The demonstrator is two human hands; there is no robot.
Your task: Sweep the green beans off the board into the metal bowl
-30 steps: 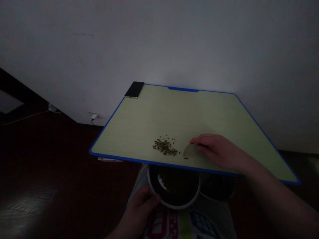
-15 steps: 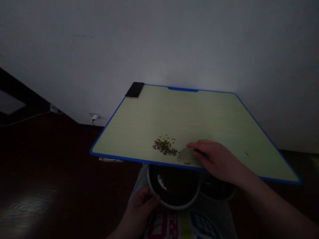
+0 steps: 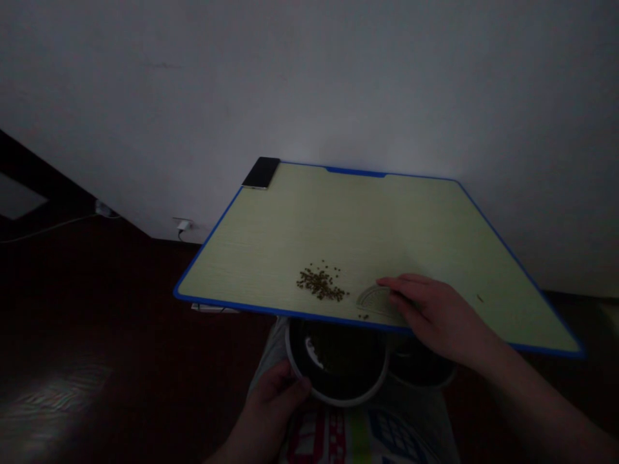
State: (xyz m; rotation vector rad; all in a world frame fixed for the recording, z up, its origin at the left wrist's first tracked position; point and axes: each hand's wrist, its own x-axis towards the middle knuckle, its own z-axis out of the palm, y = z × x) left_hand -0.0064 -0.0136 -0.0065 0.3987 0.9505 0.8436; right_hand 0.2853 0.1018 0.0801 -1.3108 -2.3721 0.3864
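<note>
While the thumb and fingers of our right hand (image 3: pixel 432 312) pinched a clear protractor (image 3: pixel 373 299) low over the counter (image 3: pixel 387 225), those of our left hand (image 3: pixel 273 399) were closed on the rim of a bowl (image 3: pixel 345 404) below the front edge. Two or three loose seeds (image 3: pixel 364 316) lay just beside the protractor, on our side of it, apart from the right fingers. Farther left, near the protractor's tip, spread the main heap of seeds (image 3: pixel 319 283), which neither hand touched. We judged the work partway along: those few were separated, whereas most on the counter lay in the heap; what the bowl contained was too dark for us to tell. Beside it sat a second bowl (image 3: pixel 435 386).
</note>
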